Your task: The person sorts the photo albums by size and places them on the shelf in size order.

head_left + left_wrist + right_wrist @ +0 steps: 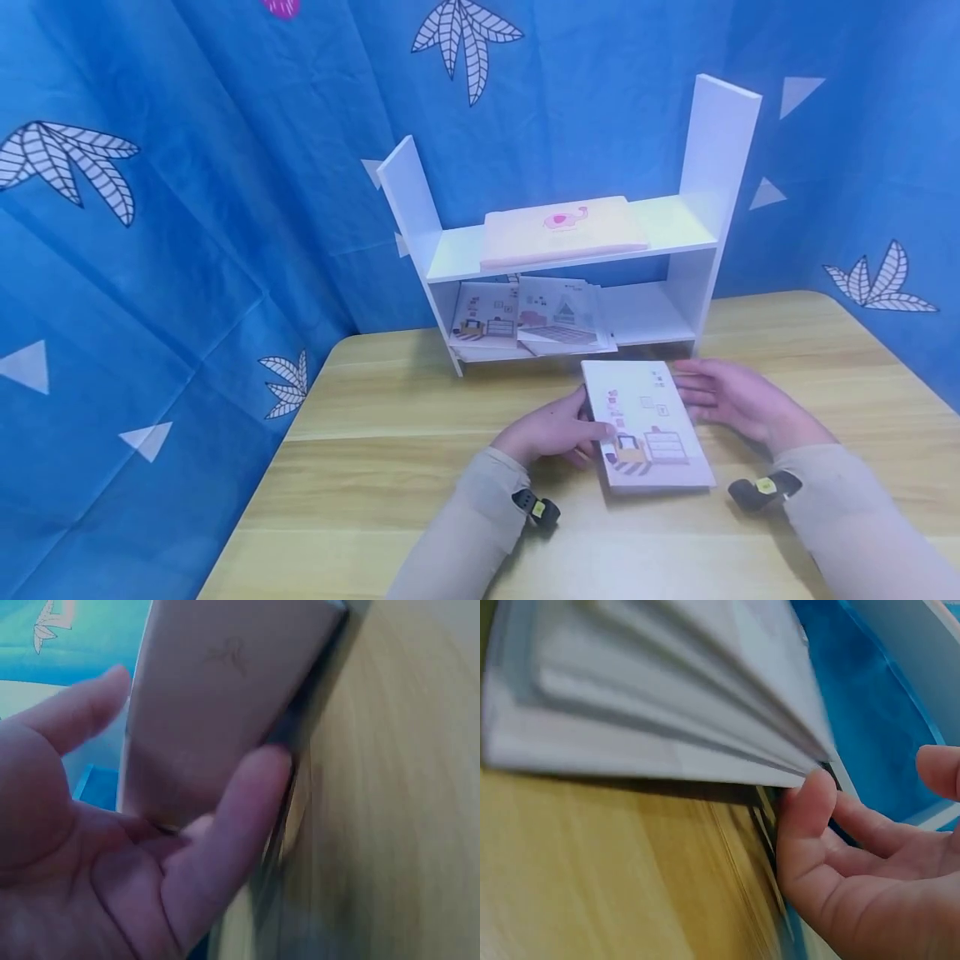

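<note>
A small stack of thin notebooks (652, 392), its pale top cover printed with furniture drawings, is between both hands above the table. My left hand (557, 429) grips the left side, thumb over the cover and the other fingers underneath. On the opposite side, my right hand (738, 402) has its fingertips at the notebooks' edge, with the thumb held apart. In the right wrist view the layers of the notebooks (667, 690) fan apart slightly toward the camera. A plain back cover (217, 697) with a faint mark faces the left wrist camera.
Behind stands a white two-tier shelf (720, 158). On its upper board lies a folded pink cloth (562, 237) with an elephant print. More notebooks (558, 317) lean on the lower tier. A wooden table (360, 467) is below, and blue curtains (225, 167) hang around it.
</note>
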### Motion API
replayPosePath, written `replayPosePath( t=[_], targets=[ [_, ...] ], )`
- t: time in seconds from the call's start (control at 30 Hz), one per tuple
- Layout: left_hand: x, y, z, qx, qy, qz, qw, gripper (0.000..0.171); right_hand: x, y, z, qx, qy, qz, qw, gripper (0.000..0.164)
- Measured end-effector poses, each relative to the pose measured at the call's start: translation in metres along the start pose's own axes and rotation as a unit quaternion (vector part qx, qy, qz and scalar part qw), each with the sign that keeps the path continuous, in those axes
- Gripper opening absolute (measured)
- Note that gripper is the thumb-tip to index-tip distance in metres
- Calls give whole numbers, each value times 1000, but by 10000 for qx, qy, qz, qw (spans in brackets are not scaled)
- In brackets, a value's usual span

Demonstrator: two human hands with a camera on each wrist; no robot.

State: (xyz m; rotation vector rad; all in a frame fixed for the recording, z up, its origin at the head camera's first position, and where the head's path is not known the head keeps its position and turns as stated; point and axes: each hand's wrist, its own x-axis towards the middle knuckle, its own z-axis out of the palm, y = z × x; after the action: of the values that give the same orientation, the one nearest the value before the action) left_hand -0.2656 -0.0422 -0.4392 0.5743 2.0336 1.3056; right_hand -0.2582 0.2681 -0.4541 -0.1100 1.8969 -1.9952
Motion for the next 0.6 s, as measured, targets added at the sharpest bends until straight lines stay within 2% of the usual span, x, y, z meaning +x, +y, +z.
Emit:
replayPosePath(
  t=[0.07, 0.17, 0.27, 0.4, 0.5, 0.6],
  targets=[
    [0, 1, 2, -282, -241, 196, 9991, 71, 0, -1, 4, -365, 151, -9, 9992, 66],
    [3, 1, 8, -644, -563, 427, 9954, 87, 0, -3, 13, -765, 361, 109, 9964, 66],
    [5, 0, 14, -935, -720, 605, 9912, 107, 1, -4, 18, -738, 349, 193, 9965, 65],
    [5, 1, 18, -1105, -568, 666, 9900, 119, 0, -4, 18, -509, 333, 202, 9979, 68],
    [4, 2, 16, -1072, -419, 693, 9909, 118, -1, -6, 19, -523, 329, 191, 9979, 70],
    [3, 4, 11, -988, -338, 860, 9908, 117, -1, -10, 19, -482, 229, 73, 9986, 67]
  ],
)
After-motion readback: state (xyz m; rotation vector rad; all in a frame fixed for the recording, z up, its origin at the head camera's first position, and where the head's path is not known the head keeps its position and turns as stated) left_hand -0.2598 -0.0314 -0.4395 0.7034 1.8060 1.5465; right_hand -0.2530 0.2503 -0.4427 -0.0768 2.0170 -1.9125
